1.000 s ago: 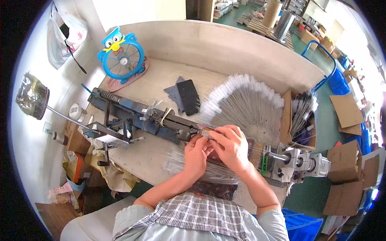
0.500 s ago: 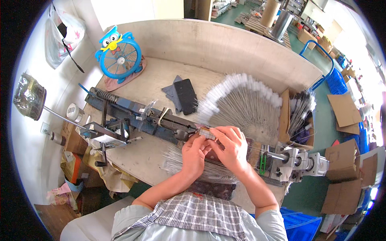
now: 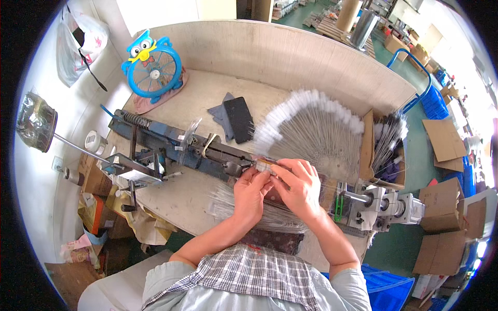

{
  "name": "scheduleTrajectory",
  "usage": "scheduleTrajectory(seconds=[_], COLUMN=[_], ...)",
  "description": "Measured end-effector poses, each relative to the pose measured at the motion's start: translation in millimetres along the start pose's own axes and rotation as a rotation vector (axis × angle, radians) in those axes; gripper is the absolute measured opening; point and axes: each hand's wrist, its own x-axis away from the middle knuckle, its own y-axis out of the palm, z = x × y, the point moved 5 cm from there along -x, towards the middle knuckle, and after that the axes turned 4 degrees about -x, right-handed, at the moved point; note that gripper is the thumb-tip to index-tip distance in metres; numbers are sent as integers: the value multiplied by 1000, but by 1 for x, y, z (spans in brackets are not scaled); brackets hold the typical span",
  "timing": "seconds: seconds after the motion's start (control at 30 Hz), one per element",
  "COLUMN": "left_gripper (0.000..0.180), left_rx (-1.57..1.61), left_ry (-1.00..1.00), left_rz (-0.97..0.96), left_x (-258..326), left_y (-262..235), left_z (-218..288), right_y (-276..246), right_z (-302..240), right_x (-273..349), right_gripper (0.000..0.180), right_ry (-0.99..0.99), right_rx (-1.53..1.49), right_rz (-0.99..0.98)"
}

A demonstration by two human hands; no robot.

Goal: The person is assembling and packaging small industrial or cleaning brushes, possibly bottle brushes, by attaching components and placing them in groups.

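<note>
My left hand [image 3: 249,197] and my right hand [image 3: 300,189] meet over the bench, fingers closed round a small whitish bristle bundle [image 3: 263,166] with a touch of orange. My fingers hide much of it, so its exact kind is unclear. It sits at the right end of a long blue and dark metal machine [image 3: 184,146], just by a round dark knob [image 3: 233,169]. Below my hands lies a pile of thin wires [image 3: 228,205]. Beyond them, a wide fan of twisted-wire brushes [image 3: 321,132] with white bristle tips covers the bench.
A silver motor spindle [image 3: 384,205] stands at the bench's right end, with a green part [image 3: 339,206] beside it. Behind it is a cardboard box [image 3: 367,147] of brushes. A blue fan [image 3: 154,75] and a black phone [image 3: 239,120] rest on the bench. A crank handle [image 3: 129,207] juts out front left.
Both hands stay at the machine's end, with small finger shifts around the bristle bundle. The bundle's visible side has turned slightly. The whole view has shifted a little.
</note>
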Motion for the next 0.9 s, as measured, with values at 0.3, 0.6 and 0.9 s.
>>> scheduleTrajectory(seconds=[0.3,0.6,0.9], left_gripper=[16,15,21], left_rx=[117,52,53], left_ry=[-27,-7,-11], left_rz=[20,-3,-7], left_x=[4,1,0], left_y=[2,-1,-1], left_z=[5,2,-1], right_y=[9,5,7], right_z=[-4,-5,-2], right_x=[-7,-5,-2], right_gripper=[34,26,29], right_ry=[23,-21,-22], right_rx=[1,2,0], right_rz=[16,18,10])
